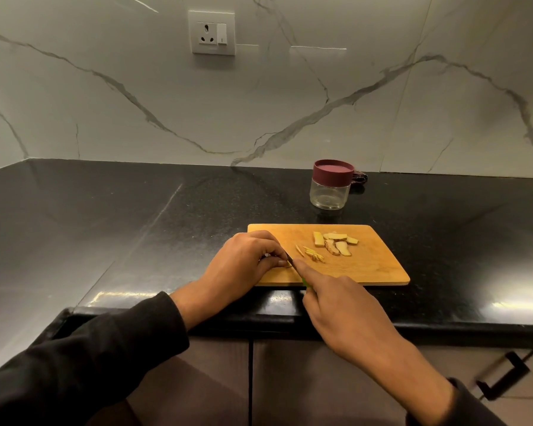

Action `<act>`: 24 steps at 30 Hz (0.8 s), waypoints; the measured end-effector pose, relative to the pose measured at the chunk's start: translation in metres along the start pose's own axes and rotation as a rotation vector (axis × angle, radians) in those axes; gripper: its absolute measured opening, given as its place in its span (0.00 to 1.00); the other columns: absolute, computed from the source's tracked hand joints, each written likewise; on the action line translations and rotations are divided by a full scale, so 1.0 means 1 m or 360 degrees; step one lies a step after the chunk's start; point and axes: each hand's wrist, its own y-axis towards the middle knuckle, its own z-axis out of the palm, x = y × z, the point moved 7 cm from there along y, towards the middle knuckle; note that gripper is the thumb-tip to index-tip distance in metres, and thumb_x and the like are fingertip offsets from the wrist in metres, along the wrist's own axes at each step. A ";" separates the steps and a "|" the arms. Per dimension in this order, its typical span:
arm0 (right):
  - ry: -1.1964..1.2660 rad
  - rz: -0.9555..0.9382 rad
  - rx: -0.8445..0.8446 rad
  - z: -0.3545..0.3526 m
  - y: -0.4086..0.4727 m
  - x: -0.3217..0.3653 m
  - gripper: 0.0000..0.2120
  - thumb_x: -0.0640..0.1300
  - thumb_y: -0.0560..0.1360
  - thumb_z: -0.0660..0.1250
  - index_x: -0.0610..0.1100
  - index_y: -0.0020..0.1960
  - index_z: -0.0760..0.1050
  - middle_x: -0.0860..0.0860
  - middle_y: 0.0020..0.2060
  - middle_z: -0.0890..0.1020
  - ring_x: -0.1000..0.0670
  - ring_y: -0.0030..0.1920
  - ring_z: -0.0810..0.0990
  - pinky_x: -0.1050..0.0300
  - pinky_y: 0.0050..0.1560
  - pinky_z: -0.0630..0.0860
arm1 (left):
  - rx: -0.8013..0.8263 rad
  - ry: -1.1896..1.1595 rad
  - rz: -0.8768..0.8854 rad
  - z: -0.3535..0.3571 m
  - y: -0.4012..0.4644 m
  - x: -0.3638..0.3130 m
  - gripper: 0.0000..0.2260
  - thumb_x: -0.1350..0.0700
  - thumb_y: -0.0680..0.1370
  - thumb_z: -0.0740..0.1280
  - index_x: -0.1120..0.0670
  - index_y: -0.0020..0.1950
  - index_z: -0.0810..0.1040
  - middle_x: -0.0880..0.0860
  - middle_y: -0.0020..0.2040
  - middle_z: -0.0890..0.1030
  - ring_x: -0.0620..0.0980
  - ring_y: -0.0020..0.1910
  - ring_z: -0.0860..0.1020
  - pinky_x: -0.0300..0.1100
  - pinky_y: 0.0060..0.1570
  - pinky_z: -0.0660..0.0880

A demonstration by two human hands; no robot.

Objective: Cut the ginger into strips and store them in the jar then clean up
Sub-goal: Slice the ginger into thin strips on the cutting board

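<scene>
A wooden cutting board [366,265] lies on the black stone table [136,216], close to its front edge. The left hand [243,265] rests on the board's near-left corner, its fingers [277,256] curled together and pinching a small piece of ginger [288,265] that is mostly hidden under them. The right hand [336,305] grips a knife [293,264] with a green handle, the index finger stretched along the blade's back; the blade meets the pinched piece just beside the left fingertips. Thin cut ginger strips [313,253] lie on the board just right of the blade, and beyond them sits a small cluster of ginger slices [336,242]. Behind the board, well apart from it, a clear jar [330,195] stands upright with its maroon lid [333,173] on. A dark cloth-like thing [359,178] shows behind the jar, too hidden to identify.
</scene>
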 end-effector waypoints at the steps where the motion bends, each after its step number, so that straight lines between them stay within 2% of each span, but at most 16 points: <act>1: 0.0001 0.0000 -0.0005 0.000 -0.006 -0.001 0.27 0.52 0.84 0.52 0.63 0.80 0.47 0.55 0.41 0.71 0.53 0.44 0.71 0.51 0.46 0.72 | 0.0003 0.0001 -0.0002 0.000 0.000 0.000 0.03 0.54 0.76 0.74 0.48 0.49 0.87 0.42 0.49 0.83 0.40 0.45 0.80 0.41 0.47 0.78; 5: -0.0081 0.0009 0.0030 0.001 -0.033 -0.004 0.28 0.51 0.84 0.51 0.65 0.80 0.43 0.55 0.37 0.68 0.52 0.40 0.68 0.53 0.42 0.65 | 0.0022 0.0023 -0.0004 0.000 0.001 0.001 0.03 0.55 0.76 0.74 0.49 0.49 0.87 0.43 0.49 0.83 0.40 0.46 0.80 0.41 0.48 0.79; 10: -0.0341 0.0090 0.0097 -0.007 -0.044 -0.011 0.29 0.51 0.85 0.49 0.71 0.77 0.38 0.51 0.38 0.67 0.48 0.39 0.67 0.50 0.41 0.66 | 0.0044 0.0038 -0.0001 0.000 0.001 -0.001 0.03 0.54 0.77 0.74 0.49 0.49 0.86 0.42 0.48 0.82 0.40 0.46 0.79 0.40 0.47 0.78; 16: -0.0418 0.0123 0.0100 -0.010 -0.042 -0.013 0.29 0.49 0.85 0.48 0.71 0.77 0.38 0.52 0.38 0.68 0.52 0.32 0.63 0.52 0.39 0.64 | 0.0092 0.0082 0.0005 0.003 0.002 -0.002 0.06 0.54 0.79 0.71 0.48 0.55 0.85 0.43 0.54 0.81 0.40 0.51 0.78 0.39 0.52 0.77; 20: -0.0396 0.0123 0.0094 -0.008 -0.043 -0.013 0.29 0.50 0.85 0.48 0.72 0.76 0.36 0.52 0.37 0.67 0.52 0.33 0.65 0.52 0.38 0.65 | 0.0144 0.0151 0.0050 0.007 0.000 -0.002 0.10 0.53 0.80 0.69 0.47 0.59 0.85 0.44 0.56 0.79 0.42 0.52 0.77 0.36 0.52 0.74; 24: -0.0375 0.0113 0.0072 -0.007 -0.043 -0.013 0.29 0.51 0.85 0.48 0.72 0.76 0.37 0.54 0.35 0.67 0.53 0.31 0.64 0.57 0.31 0.60 | 0.0212 0.0192 0.0063 0.010 0.001 -0.003 0.14 0.55 0.81 0.68 0.46 0.66 0.81 0.46 0.59 0.77 0.43 0.55 0.75 0.38 0.54 0.74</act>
